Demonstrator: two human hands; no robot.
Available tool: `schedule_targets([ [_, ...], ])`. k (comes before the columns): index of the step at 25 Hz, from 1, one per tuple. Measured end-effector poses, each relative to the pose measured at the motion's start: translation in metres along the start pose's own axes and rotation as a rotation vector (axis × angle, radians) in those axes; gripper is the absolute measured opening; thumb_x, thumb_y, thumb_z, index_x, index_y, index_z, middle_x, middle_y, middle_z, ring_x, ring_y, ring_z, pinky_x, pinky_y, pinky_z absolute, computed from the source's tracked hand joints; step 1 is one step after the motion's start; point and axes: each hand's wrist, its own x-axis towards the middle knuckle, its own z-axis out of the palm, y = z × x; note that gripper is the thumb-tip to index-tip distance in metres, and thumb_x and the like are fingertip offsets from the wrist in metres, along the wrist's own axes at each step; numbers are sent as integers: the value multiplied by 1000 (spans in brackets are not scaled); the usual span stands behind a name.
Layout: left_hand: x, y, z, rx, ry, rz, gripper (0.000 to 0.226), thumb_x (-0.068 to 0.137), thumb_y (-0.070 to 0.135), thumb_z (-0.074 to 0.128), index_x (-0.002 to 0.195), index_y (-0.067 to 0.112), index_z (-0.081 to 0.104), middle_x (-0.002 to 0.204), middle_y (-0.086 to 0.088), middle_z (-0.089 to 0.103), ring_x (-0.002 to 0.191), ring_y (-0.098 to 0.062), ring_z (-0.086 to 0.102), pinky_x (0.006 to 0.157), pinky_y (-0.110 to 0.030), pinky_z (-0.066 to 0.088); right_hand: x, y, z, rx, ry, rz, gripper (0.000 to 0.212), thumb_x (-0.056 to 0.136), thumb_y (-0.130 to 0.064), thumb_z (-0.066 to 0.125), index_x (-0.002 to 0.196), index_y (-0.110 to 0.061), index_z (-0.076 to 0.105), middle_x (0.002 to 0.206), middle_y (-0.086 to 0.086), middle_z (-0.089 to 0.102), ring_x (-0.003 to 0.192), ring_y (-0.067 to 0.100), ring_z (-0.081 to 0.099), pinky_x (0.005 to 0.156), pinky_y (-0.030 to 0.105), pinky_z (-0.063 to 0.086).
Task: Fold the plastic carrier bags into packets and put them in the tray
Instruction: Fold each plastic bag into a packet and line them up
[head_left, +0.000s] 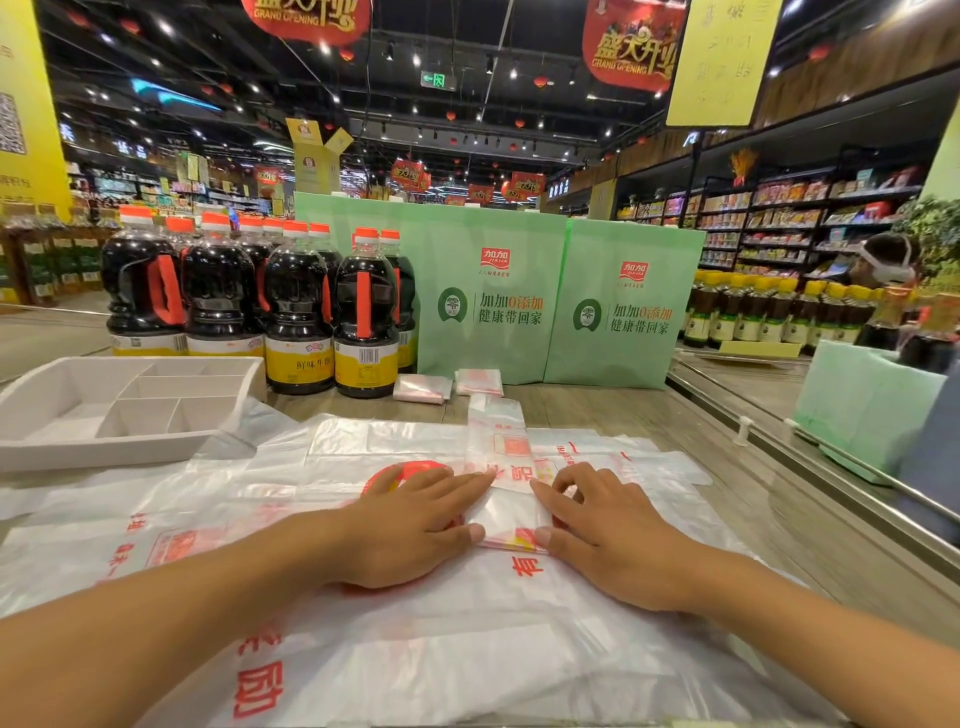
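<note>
Head view: left hand (415, 525) flat, fingers straight and together, pressing left edge of folded bag strip (511, 462); right hand (608, 540) with fingers arched, tips pressing strip's right edge, both thumbs at its near end. Strip lies on pile of flat carrier bags (363, 649) on counter (639, 410). Divided tray (67, 452) far left, apart from pile's centre; two folded packets (422, 388) beyond strip, just beside soy sauce bottles (363, 322)
</note>
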Motion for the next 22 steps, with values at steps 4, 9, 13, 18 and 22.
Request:
schedule_targets([
  [4, 4, -1, 1, 11, -70, -30, 61, 104, 63, 12, 159, 46, -10, 166, 25, -10, 155, -6, -12, 124, -46, -12, -1, 6, 5, 34, -86, 13, 89, 83, -84, 2, 161, -40, 5, 166, -16, 5, 153, 13, 4, 124, 42, 10],
  [9, 7, -2, -4, -21, -153, -55, 63, 105, 63, 15, 158, 45, -12, 166, 23, -17, 154, -7, -18, 121, -56, -16, 0, 8, 3, 56, -156, 21, 86, 86, -83, 5, 161, -42, -2, 169, -19, -7, 156, 11, -7, 127, 42, 2],
  [13, 10, -5, -8, -22, -194, -85, 66, 102, 68, 20, 157, 49, -11, 165, 24, -18, 154, -9, -18, 120, -60, -15, 1, 11, -1, 70, -209, 30, 83, 87, -85, 9, 159, -47, -6, 167, -22, -11, 156, 11, -13, 127, 47, -2],
  [18, 10, -16, -12, -128, -147, -68, 74, 96, 75, 36, 159, 50, 7, 165, 29, -6, 155, -5, -10, 120, -62, -13, 3, 15, 1, 70, -168, -5, 82, 90, -84, 14, 161, -44, 0, 169, -20, -6, 156, 10, -9, 127, 44, 0],
  [22, 8, -21, -9, -133, -2, -12, 76, 90, 77, 44, 157, 46, 28, 166, 26, 11, 154, -4, 6, 123, -59, -4, -3, 13, -3, 144, -10, -113, 73, 98, -70, 35, 160, -33, 28, 167, -21, 11, 152, 3, 14, 124, 28, 16],
])
